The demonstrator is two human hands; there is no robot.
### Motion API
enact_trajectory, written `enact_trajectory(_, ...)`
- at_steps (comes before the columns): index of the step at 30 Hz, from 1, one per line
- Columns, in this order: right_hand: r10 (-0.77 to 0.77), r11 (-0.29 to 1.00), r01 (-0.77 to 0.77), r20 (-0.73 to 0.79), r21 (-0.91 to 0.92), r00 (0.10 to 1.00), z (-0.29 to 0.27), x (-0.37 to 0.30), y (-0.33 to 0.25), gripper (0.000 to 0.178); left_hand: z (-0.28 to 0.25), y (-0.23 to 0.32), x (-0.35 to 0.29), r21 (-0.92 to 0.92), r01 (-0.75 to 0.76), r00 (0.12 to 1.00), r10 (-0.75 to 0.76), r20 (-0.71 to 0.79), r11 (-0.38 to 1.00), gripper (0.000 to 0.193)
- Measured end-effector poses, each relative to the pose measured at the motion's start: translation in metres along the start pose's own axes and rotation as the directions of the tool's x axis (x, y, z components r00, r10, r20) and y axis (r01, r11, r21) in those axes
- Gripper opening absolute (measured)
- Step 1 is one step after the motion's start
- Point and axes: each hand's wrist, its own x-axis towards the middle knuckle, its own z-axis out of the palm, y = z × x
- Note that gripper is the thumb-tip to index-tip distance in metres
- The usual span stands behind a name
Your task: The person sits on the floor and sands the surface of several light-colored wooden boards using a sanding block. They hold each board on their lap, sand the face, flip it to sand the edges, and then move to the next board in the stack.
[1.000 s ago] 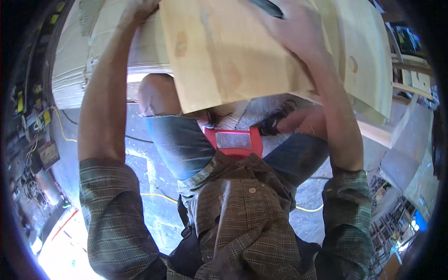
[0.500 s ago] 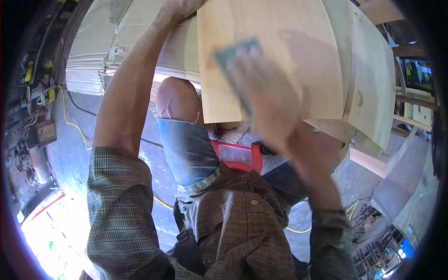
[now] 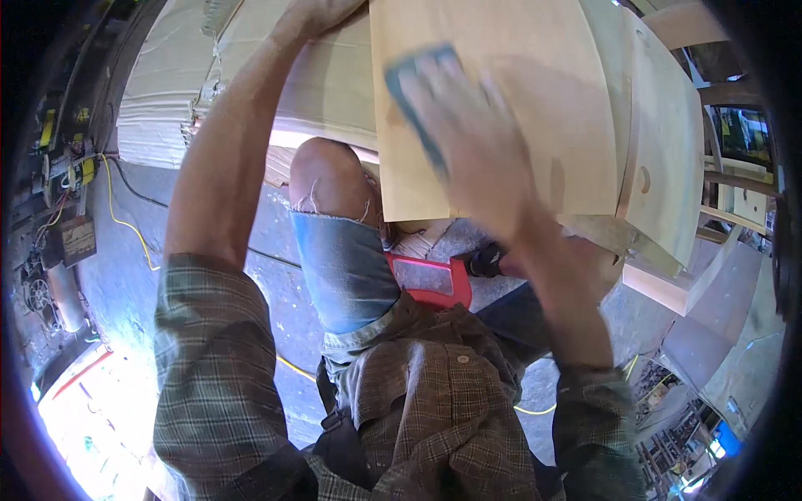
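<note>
My right hand (image 3: 484, 138) lies over a dark green, flat sanding pad (image 3: 398, 82), pressing it against a pale wooden panel (image 3: 555, 108). The fingers are blurred by motion but lie along the pad, near the panel's left side. At the top edge of the view my left hand (image 3: 327, 10) is beside the panel's far left edge. Its fingers are cut off by the frame, so their grip is hidden. The panel is propped in front of my knees, its near edge above my lap.
Stacked cardboard (image 3: 326, 92) lies left of the panel. A second wooden panel (image 3: 668, 142) with a curved slot stands at the right. Beneath me is a red plastic stool (image 3: 455, 284). A yellow cord (image 3: 125, 219) runs over the grey floor, and clutter lines the left wall.
My right hand and the pad have moved slightly up the panel, away from me. The panel's left edge appears a little farther right. My left hand stays at the top edge.
</note>
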Motion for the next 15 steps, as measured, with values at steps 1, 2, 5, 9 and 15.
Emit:
enact_trajectory(1,0.025,0.999,-0.028,0.071,0.039,0.997,-0.014,-0.031,-0.031,0.063,-0.011,-0.006,-0.011,-0.004,0.009,1.000,-0.009,0.008,1.000,0.056)
enact_trajectory(2,0.101,0.995,-0.102,0.143,-0.004,0.984,-0.025,-0.056,-0.044,0.060,0.008,-0.001,0.003,-0.036,-0.020,0.999,0.019,-0.032,0.999,0.057)
enact_trajectory(5,0.129,0.986,-0.149,0.216,0.080,0.968,-0.044,-0.068,-0.064,0.059,0.002,-0.003,-0.009,-0.088,0.015,0.997,-0.021,-0.075,0.996,0.061)
enact_trajectory(9,-0.046,0.994,0.037,-0.088,-0.104,0.995,0.003,0.018,0.017,0.064,0.008,-0.001,0.011,-0.487,0.004,0.998,-0.031,-0.047,0.873,0.074)
enact_trajectory(15,0.014,0.993,-0.018,-0.042,-0.115,0.999,0.020,0.060,0.016,0.055,0.003,-0.005,0.005,-0.571,0.086,0.995,-0.096,0.013,0.817,0.089)
